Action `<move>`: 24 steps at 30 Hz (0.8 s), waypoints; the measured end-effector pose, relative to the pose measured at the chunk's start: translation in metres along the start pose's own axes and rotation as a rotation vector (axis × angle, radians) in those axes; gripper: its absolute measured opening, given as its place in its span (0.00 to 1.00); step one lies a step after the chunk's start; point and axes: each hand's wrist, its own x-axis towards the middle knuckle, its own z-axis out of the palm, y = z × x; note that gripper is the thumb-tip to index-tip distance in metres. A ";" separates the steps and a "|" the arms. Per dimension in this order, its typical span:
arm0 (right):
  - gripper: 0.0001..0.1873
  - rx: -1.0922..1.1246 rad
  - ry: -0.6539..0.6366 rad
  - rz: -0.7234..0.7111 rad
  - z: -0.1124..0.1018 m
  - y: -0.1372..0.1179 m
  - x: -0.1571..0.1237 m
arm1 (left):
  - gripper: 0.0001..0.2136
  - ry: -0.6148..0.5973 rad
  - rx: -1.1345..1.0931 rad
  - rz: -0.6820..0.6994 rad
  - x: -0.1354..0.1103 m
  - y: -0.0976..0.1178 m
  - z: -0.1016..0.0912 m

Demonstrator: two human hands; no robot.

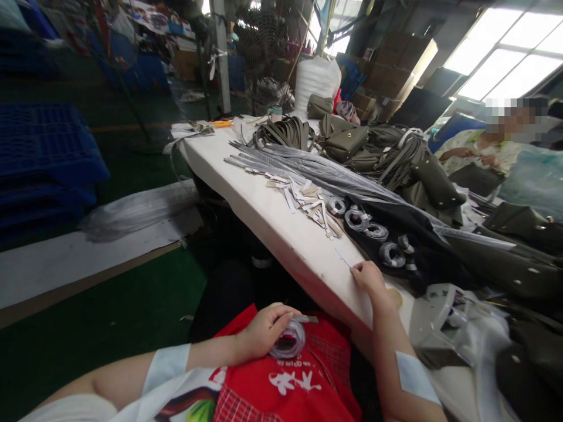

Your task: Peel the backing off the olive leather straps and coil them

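The one view comes from the wearer's head, facing forward and down over the lap. Nearest the camera, at the bottom edge, is the red apron point(316, 351), with the left hand point(270, 328) and right hand point(369, 278) close below the lens. The tabletop point(303, 246) runs slantwise away, from lower right toward upper middle. Wide framing takes in the green floor point(149, 316) and blue pallets point(44, 146) at left, and reaches the distant windows point(514, 64) at upper right.
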 end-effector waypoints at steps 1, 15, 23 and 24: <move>0.10 0.001 -0.001 0.013 0.001 0.000 0.000 | 0.19 0.006 -0.019 -0.009 -0.001 0.000 -0.001; 0.11 0.065 0.012 0.067 -0.010 -0.028 -0.019 | 0.12 0.102 -0.115 -0.103 -0.003 0.001 0.003; 0.15 0.372 -0.273 -0.445 -0.056 -0.092 -0.127 | 0.17 -0.032 -0.177 -0.229 0.004 0.000 0.003; 0.16 0.353 -0.347 -0.491 -0.064 -0.096 -0.138 | 0.18 -0.048 -0.191 -0.248 0.005 0.000 0.002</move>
